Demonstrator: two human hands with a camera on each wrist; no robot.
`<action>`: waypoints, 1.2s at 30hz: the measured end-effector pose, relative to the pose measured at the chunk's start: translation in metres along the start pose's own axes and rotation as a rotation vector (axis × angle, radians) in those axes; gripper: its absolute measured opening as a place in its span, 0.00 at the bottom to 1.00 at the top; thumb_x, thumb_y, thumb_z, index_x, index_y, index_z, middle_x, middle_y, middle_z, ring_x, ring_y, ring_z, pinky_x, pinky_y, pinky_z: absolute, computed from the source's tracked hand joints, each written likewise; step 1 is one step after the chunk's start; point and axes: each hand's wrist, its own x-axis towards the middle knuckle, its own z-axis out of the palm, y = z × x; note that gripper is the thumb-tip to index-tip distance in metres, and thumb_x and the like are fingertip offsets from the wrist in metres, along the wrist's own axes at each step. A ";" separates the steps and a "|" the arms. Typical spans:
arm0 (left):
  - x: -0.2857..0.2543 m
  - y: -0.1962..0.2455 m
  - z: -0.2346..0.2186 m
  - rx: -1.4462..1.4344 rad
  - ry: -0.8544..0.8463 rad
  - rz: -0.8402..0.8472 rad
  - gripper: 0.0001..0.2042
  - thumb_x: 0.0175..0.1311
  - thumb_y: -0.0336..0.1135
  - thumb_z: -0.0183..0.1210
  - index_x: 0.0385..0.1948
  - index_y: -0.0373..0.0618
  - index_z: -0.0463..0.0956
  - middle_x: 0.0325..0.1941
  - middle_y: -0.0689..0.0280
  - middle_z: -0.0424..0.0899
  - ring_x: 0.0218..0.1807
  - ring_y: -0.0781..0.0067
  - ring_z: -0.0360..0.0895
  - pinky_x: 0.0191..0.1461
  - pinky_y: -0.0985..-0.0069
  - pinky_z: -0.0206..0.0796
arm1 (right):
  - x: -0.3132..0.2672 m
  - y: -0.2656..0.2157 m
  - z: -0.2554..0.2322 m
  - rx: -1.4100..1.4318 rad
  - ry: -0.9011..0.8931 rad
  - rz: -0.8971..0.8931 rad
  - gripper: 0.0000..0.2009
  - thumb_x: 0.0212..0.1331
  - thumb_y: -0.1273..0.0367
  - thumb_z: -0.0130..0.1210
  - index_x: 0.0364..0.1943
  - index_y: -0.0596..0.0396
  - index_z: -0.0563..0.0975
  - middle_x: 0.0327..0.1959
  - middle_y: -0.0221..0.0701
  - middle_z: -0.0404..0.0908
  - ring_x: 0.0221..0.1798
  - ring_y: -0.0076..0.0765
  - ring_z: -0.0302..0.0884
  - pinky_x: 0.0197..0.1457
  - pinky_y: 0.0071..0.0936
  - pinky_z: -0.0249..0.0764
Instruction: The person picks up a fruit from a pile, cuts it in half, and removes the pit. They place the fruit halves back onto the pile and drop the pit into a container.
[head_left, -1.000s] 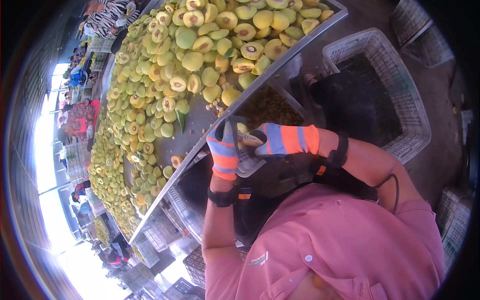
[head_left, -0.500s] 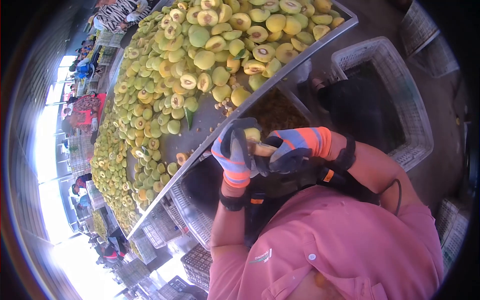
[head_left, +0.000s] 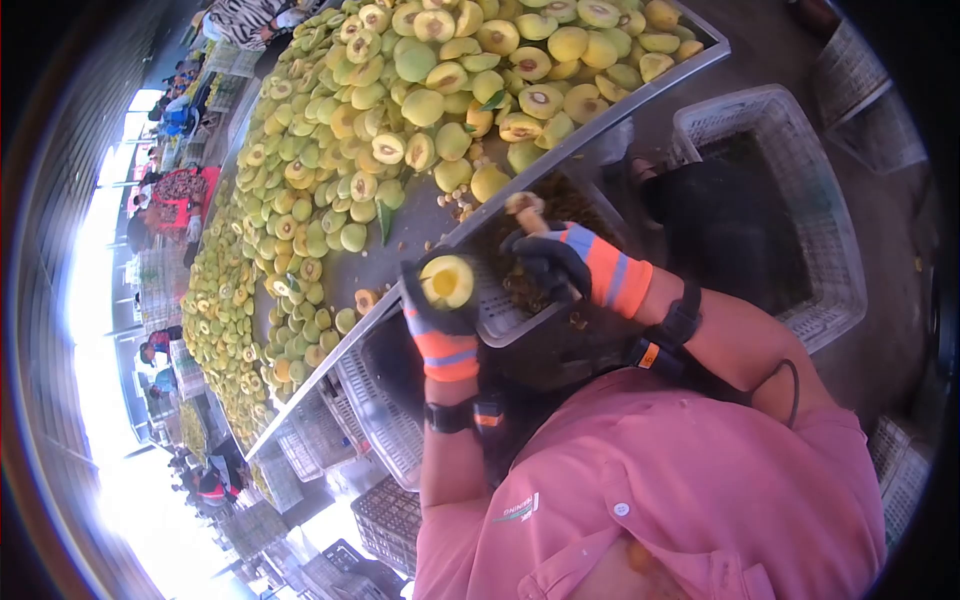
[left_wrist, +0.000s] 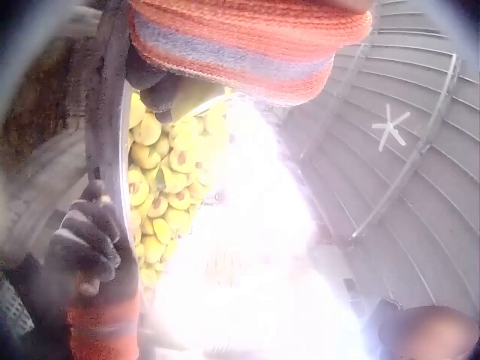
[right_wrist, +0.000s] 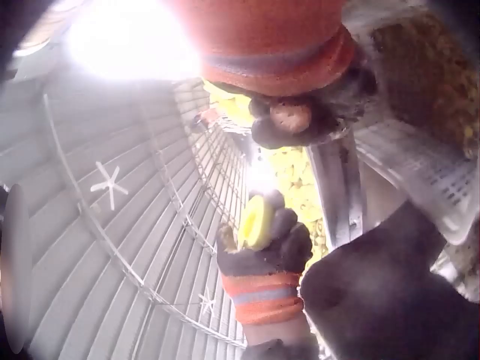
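My gloved left hand cradles a yellow-green peach half, cut face up, with a hollow at its middle. The right wrist view shows my fingers curled about this peach half. To the right, my gloved right hand grips a wooden-handled tool across its palm. One brownish end, blurred in the head view, sticks out beyond the fingers toward the table. The rounded wooden end shows beside my thumb in the right wrist view. Both hands are apart, near the table's metal edge.
Heaped peach halves, many with stones, cover a metal-edged table. Small stones lie by its rim. Below the hands sits a white crate; a larger crate stands at right. Other people are along the far left.
My hands were together at the fruit with the tool against it. They have now parted: the right has drawn away with the tool, and the left has turned the hollowed peach half up.
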 end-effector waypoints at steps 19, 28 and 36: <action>-0.001 0.011 -0.115 0.538 0.313 -0.135 0.19 0.60 0.23 0.59 0.54 0.35 0.72 0.53 0.53 0.76 0.55 0.62 0.75 0.61 0.68 0.66 | 0.044 -0.002 -0.007 0.285 -0.021 0.012 0.06 0.63 0.67 0.54 0.33 0.54 0.72 0.20 0.27 0.72 0.18 0.26 0.70 0.20 0.27 0.68; 0.145 -0.040 0.066 0.448 -0.482 -0.157 0.25 0.55 0.48 0.63 0.52 0.43 0.75 0.53 0.50 0.80 0.55 0.48 0.76 0.58 0.63 0.68 | 0.024 0.003 -0.002 -0.168 0.454 -0.080 0.14 0.52 0.62 0.66 0.31 0.58 0.77 0.21 0.31 0.77 0.21 0.31 0.75 0.21 0.32 0.68; 0.178 -0.063 0.093 0.537 -0.686 -0.182 0.35 0.47 0.47 0.69 0.58 0.38 0.69 0.53 0.48 0.78 0.56 0.49 0.76 0.60 0.64 0.68 | 0.021 -0.002 0.004 -0.280 0.504 -0.115 0.15 0.60 0.59 0.60 0.25 0.55 0.77 0.15 0.29 0.74 0.12 0.28 0.70 0.15 0.29 0.66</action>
